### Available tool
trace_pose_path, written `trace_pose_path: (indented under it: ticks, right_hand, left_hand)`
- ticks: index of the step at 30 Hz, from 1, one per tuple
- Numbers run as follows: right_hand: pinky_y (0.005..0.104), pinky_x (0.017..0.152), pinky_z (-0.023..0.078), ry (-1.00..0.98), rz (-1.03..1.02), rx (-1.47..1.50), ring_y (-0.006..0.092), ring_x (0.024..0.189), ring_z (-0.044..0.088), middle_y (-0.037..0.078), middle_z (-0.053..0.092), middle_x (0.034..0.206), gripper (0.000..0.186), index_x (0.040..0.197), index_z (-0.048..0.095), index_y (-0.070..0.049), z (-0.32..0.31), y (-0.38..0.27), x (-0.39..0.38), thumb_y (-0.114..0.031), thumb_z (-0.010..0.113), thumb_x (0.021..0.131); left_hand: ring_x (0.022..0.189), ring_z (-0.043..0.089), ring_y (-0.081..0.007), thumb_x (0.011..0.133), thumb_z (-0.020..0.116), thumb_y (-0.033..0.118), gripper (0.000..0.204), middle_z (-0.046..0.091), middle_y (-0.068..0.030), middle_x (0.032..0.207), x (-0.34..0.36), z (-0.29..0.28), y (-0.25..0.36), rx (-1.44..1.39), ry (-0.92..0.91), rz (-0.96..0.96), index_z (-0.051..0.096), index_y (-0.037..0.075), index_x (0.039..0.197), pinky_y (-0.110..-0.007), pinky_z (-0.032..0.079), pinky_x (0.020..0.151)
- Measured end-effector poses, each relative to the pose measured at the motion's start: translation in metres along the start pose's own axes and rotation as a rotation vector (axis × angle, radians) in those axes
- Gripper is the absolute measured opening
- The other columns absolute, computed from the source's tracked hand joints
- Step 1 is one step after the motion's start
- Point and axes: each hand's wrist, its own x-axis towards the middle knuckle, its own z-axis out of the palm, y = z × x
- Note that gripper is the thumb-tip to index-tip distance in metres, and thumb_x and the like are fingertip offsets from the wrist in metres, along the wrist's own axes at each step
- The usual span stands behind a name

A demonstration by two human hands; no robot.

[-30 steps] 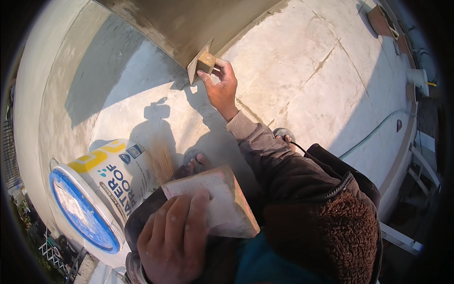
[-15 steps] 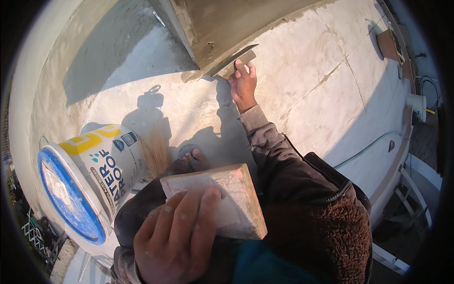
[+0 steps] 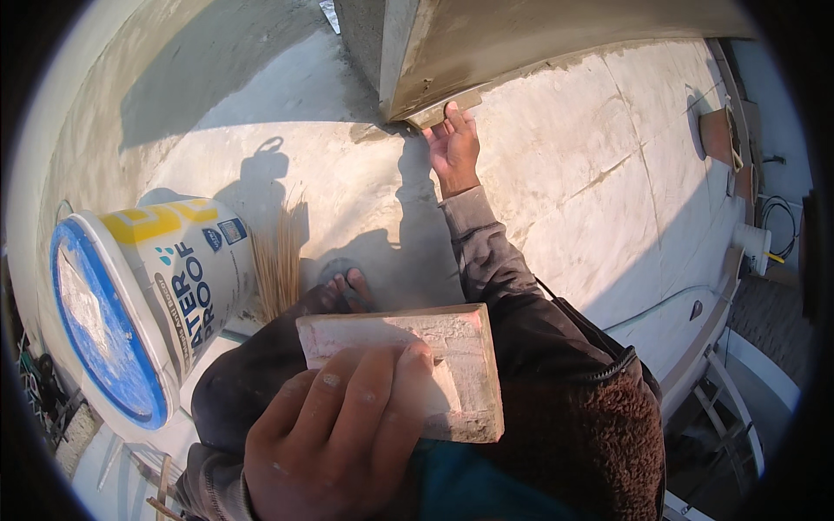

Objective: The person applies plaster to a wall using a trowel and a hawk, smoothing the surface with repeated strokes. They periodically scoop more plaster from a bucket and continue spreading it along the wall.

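My left hand (image 3: 339, 425), dusted with plaster, is closed on a rectangular wooden float (image 3: 434, 330) in front of my body. The float's pale face is worn and smeared; how my fingers wrap its handle is partly hidden. Farther ahead, my right arm is stretched out. My right hand (image 3: 456, 152) grips a flat plastering trowel (image 3: 426, 113), its blade against the lower edge of the grey plastered wall (image 3: 504, 43), close to the corner. Most of the trowel's handle is hidden by my fingers.
A large white bucket (image 3: 195, 278) with a blue lid lies tilted at my left. Beside it stands a straw broom (image 3: 276, 260). My bare foot (image 3: 352, 285) rests on the pale floor (image 3: 556, 174). A terracotta pot (image 3: 719, 137), thin hose (image 3: 665, 300) and white bucket (image 3: 749, 247) are at right.
The trowel has tipped from standing out from the wall to lying flatter against its lower edge. The view has shifted, and the float in my left hand has turned slightly.
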Motion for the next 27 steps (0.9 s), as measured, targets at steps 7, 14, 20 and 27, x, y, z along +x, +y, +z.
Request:
trace_pose_path:
  ticks: [7,14,20,27]
  right_hand:
    - [0.0399,0.085,0.048,-0.084,-0.067,-0.034,0.0213,0.110,0.057,0.006,0.059,0.118,0.036,0.125,0.048,-0.008,0.047,-0.032,-0.036,-0.018,0.070,0.099]
    - [0.0407,0.094,0.048,-0.122,-0.115,-0.044,0.0232,0.114,0.056,0.007,0.056,0.122,0.034,0.127,0.051,-0.008,0.079,-0.071,-0.059,-0.018,0.068,0.099]
    - [0.0433,0.106,0.051,-0.168,-0.119,0.048,0.0263,0.121,0.058,0.013,0.059,0.127,0.040,0.135,0.049,0.000,0.126,-0.096,-0.098,-0.018,0.064,0.103]
    - [0.0484,0.108,0.047,-0.297,-0.341,0.165,0.0232,0.119,0.057,0.008,0.058,0.125,0.033,0.131,0.050,-0.004,0.125,-0.136,-0.114,-0.018,0.058,0.103]
  left_hand:
    - [0.093,0.072,-0.0280,0.087,0.065,0.010,0.032,0.068,-0.0136,0.109,0.000,0.004,-0.002,0.010,0.054,0.020,0.066,0.001,0.117,-0.035,0.057,0.074]
    - [0.090,0.071,-0.0292,0.091,0.065,0.015,0.034,0.067,-0.0149,0.106,-0.001,0.002,-0.007,-0.066,0.029,0.022,0.065,0.001,0.121,-0.037,0.057,0.071]
    - [0.092,0.067,-0.0181,0.090,0.059,0.014,0.031,0.067,-0.0055,0.112,-0.014,0.030,-0.016,0.147,0.272,0.079,0.069,0.007,0.118,-0.028,0.053,0.077]
    - [0.095,0.067,-0.0209,0.091,0.059,0.015,0.032,0.066,-0.0086,0.115,0.001,-0.008,-0.002,0.058,0.061,0.047,0.067,0.005,0.121,-0.030,0.054,0.078]
